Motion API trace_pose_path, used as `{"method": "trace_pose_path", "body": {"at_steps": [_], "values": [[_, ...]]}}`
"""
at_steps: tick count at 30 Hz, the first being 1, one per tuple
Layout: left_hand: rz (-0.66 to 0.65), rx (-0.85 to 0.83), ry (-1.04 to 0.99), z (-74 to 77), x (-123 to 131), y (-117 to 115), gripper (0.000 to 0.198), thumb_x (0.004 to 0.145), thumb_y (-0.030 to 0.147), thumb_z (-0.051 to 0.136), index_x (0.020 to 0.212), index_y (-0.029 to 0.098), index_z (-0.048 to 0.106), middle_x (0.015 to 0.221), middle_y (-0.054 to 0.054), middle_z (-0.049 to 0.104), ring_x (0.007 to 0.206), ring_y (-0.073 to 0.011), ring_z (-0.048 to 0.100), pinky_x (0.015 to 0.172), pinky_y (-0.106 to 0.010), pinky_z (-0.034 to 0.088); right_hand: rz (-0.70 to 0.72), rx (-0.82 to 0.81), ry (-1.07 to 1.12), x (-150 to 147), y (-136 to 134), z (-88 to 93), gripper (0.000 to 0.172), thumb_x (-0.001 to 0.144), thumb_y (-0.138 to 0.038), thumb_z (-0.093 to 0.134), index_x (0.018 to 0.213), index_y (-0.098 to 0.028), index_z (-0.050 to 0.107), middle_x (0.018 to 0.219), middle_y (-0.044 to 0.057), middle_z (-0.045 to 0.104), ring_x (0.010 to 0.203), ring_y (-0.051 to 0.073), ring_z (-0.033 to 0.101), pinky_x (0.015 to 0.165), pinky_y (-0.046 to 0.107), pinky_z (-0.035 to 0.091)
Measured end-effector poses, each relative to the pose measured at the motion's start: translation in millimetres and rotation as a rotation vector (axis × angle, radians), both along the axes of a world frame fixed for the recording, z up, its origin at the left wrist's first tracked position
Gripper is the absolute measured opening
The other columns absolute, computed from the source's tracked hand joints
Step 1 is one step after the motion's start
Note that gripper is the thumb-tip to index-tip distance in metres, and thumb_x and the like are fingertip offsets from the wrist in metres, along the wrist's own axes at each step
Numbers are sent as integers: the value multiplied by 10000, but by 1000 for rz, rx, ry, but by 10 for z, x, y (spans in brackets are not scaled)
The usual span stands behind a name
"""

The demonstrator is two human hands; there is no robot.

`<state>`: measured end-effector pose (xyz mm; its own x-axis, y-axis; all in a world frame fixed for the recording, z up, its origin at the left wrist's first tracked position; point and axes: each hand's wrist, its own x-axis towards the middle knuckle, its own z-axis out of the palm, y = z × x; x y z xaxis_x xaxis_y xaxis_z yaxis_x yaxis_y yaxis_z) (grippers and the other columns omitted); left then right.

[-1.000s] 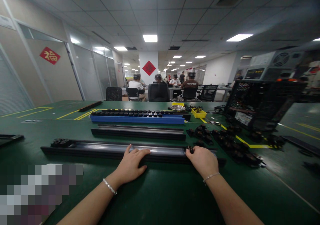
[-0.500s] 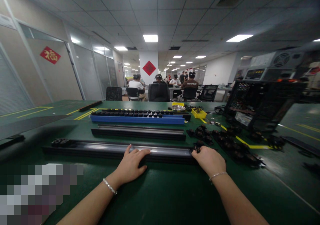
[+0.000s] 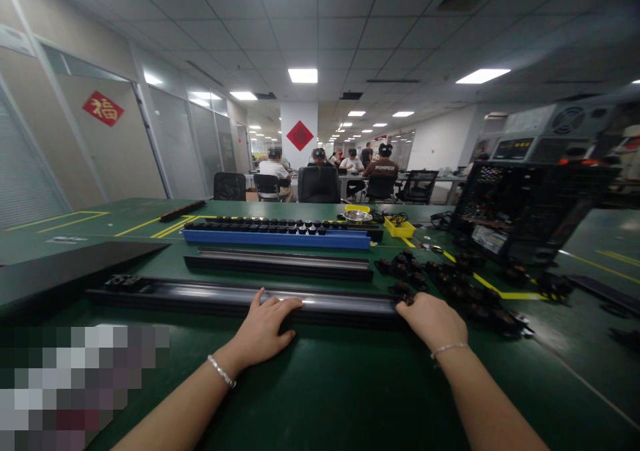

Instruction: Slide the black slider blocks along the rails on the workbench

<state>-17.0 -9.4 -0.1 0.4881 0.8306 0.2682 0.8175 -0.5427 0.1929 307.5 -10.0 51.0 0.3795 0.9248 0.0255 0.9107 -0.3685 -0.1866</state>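
A long black rail [image 3: 200, 291] with a shiny channel lies across the table in front of me. On its middle rests my left hand [image 3: 265, 327], fingers spread over the near edge and thumb apart. My right hand [image 3: 436, 323] is closed at the rail's right end, thumb and fingers pinched around a small black part [image 3: 406, 298], mostly hidden by the fingers. Several small black blocks [image 3: 125, 283] sit in the channel at the left end. Beyond lies a second black rail [image 3: 280, 264], and behind it a blue rail [image 3: 280, 239] with a row of small black parts.
Loose black parts [image 3: 460, 291] are heaped to the right on the green table [image 3: 320, 397]. Behind them stands an open computer case [image 3: 510, 211]. A yellow tray [image 3: 399, 227] and a metal dish [image 3: 357, 216] are farther back. A dark grey panel [image 3: 85, 264] reaches in from the left.
My right hand has shifted slightly right, toward the rail's end, with the small black part. My left hand stays in place. The dark grey panel at left reaches farther in.
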Motion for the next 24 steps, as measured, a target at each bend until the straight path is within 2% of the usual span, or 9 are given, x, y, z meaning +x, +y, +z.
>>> {"method": "trace_pose_path", "body": {"at_steps": [7,15,24], "values": [[14,5,-3,8,0,-5,547,742,296,582,1261,338,417,1250,-1,576,1124,-226,514,1087,-583,48,-51,-50,10,148,16,13,405,754,-438,415,885,-153,671,963,179,659,852,289,641,695,376,479],[10,26,-18,9,6,-13,537,744,305,591,1254,340,427,1236,-2,583,1115,-225,515,1090,-574,50,-125,-45,50,468,95,-116,511,706,-489,447,1013,-115,612,980,217,639,889,335,624,725,414,475],[2,71,-20,-33,-11,-15,498,754,314,587,1230,325,440,1244,4,570,1140,-214,493,1102,-556,24,-190,-120,97,634,138,-145,583,715,-536,402,1081,-114,567,1085,234,588,1044,355,563,788,392,440]]}}
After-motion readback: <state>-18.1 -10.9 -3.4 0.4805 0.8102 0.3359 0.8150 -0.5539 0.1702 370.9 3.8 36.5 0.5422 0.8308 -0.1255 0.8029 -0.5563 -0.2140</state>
